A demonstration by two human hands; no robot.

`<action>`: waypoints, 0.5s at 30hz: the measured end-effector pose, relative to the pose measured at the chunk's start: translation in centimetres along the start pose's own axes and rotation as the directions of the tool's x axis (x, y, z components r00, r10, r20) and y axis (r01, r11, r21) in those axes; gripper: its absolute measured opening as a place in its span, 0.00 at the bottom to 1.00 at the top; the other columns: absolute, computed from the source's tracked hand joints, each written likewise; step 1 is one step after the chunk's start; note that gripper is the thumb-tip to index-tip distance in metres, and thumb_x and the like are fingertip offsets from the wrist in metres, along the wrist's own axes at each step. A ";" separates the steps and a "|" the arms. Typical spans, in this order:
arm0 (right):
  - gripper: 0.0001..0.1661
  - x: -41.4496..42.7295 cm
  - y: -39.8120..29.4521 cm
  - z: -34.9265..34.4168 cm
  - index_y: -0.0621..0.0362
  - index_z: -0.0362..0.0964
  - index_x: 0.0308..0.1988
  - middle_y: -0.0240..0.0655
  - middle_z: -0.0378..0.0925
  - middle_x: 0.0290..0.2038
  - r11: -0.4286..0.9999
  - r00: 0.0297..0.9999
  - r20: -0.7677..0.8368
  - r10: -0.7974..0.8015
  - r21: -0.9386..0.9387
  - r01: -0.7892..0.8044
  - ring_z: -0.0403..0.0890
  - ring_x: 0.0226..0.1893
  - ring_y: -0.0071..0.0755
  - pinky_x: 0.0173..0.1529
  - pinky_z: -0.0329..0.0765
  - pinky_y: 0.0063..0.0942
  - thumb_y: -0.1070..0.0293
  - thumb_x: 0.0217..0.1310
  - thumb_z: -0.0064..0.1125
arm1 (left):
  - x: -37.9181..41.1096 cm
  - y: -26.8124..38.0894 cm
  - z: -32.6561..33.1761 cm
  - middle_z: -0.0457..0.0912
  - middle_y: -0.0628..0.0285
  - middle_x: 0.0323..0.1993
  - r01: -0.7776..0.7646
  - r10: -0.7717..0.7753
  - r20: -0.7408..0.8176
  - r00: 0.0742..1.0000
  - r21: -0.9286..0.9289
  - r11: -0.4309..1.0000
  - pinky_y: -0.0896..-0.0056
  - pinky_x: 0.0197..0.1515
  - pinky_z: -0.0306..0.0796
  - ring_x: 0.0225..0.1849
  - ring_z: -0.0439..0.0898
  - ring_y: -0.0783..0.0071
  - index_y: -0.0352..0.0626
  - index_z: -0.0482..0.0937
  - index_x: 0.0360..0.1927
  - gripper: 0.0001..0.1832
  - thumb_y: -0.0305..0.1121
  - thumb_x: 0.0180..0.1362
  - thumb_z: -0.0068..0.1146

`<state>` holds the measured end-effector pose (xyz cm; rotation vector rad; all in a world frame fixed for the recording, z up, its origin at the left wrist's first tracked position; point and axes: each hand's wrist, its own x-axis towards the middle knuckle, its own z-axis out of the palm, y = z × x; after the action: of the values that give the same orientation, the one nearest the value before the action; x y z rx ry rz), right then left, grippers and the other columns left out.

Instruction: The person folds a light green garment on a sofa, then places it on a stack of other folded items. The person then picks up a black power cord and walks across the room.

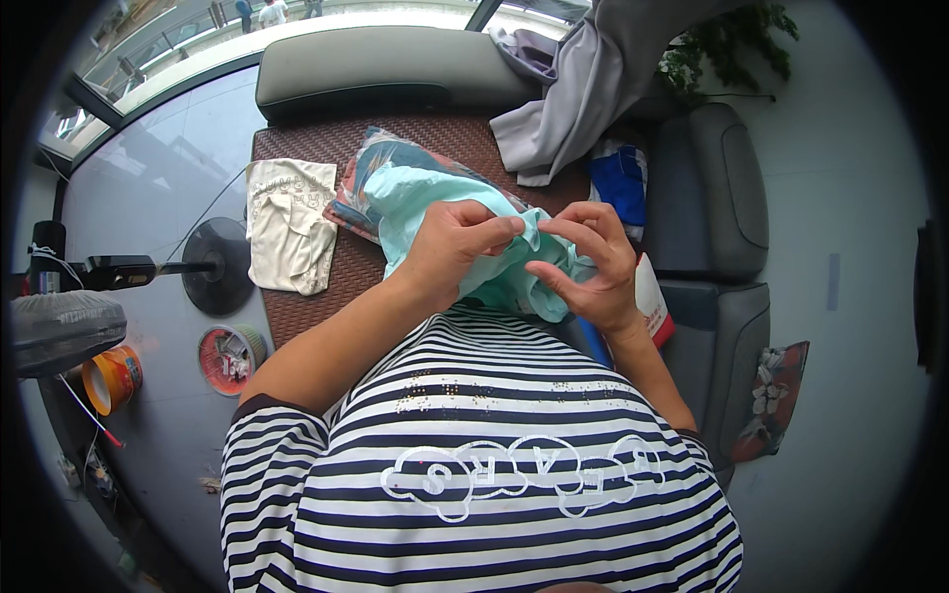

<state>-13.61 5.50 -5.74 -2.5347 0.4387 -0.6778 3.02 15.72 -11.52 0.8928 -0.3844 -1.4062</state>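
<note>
A mint-green cloth (422, 196) lies bunched over my lap and the edge of a brown woven surface. My left hand (452, 248) pinches a raised fold of it between thumb and forefinger. Close beside that fold is my right hand (593, 259), fingers curved, thumb held apart from the forefinger; the forefinger tip is at the cloth's edge, and whether it grips is unclear. Under the green cloth lies a patterned fabric in clear plastic (363, 178). A cream cloth with printed figures (293, 230) rests to the left.
The woven surface (296, 319) belongs to a grey sofa (385, 67). Grey fabric (556, 118) drapes at the upper right, near a blue packaged item (621, 181). A red-and-white bag (652, 296) is beside my right forearm. Leftward stand a fan base (222, 278), a waste basket (256, 345) and an orange bucket (111, 379).
</note>
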 end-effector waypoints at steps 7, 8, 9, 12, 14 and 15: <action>0.24 0.8 -0.3 2.6 0.57 0.76 0.39 0.37 0.70 0.41 0.991 0.972 -0.191 -0.135 -0.033 0.131 0.79 0.29 0.30 0.30 0.77 0.23 0.77 0.36 0.74 | -0.3 0.6 -0.1 0.74 0.67 0.21 0.016 -0.016 0.000 1.000 -0.011 1.000 0.81 0.28 0.60 0.24 0.68 0.83 0.36 0.78 0.21 0.12 0.35 0.52 0.63; 0.23 0.8 -0.2 2.7 0.58 0.75 0.39 0.37 0.70 0.41 0.989 0.972 -0.181 -0.149 -0.047 0.143 0.80 0.29 0.30 0.30 0.77 0.24 0.77 0.36 0.73 | -0.3 0.8 -0.1 0.74 0.67 0.21 0.025 -0.026 -0.017 1.000 -0.009 1.000 0.81 0.28 0.61 0.24 0.69 0.83 0.36 0.77 0.21 0.12 0.34 0.53 0.62; 0.23 0.8 -0.2 2.8 0.58 0.75 0.39 0.37 0.70 0.41 0.982 0.965 -0.185 -0.186 -0.058 0.179 0.80 0.29 0.31 0.30 0.78 0.24 0.78 0.37 0.72 | -0.3 0.9 -0.1 0.74 0.67 0.22 0.035 -0.036 -0.019 0.999 -0.013 0.999 0.82 0.27 0.62 0.24 0.69 0.84 0.36 0.77 0.21 0.11 0.32 0.53 0.62; 0.20 1.0 0.1 2.7 0.58 0.75 0.38 0.37 0.71 0.41 0.980 0.960 -0.200 -0.195 -0.065 0.186 0.80 0.28 0.30 0.29 0.77 0.24 0.81 0.39 0.68 | -0.4 1.2 0.1 0.74 0.68 0.22 0.045 -0.044 -0.020 0.999 0.007 0.999 0.82 0.27 0.62 0.24 0.70 0.84 0.36 0.77 0.22 0.10 0.32 0.54 0.62; 0.19 1.2 0.2 2.4 0.59 0.75 0.38 0.38 0.72 0.40 0.985 0.968 -0.185 -0.171 -0.015 0.171 0.80 0.27 0.30 0.29 0.77 0.22 0.83 0.40 0.65 | -0.3 1.3 0.2 0.74 0.68 0.22 0.045 -0.044 -0.018 0.999 0.052 0.998 0.83 0.27 0.62 0.24 0.69 0.84 0.36 0.77 0.23 0.10 0.31 0.53 0.62; 0.18 1.2 0.2 2.3 0.59 0.75 0.37 0.38 0.73 0.39 0.985 0.972 -0.162 -0.173 -0.001 0.175 0.79 0.27 0.30 0.29 0.76 0.21 0.84 0.41 0.64 | -0.3 1.4 0.2 0.74 0.69 0.22 0.045 -0.044 -0.018 0.999 0.086 0.995 0.83 0.27 0.62 0.24 0.69 0.85 0.36 0.77 0.24 0.09 0.31 0.53 0.62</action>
<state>-11.39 5.65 -7.16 -2.5358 0.2662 -0.9534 3.83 15.82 -10.29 0.9881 -0.4181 -1.4311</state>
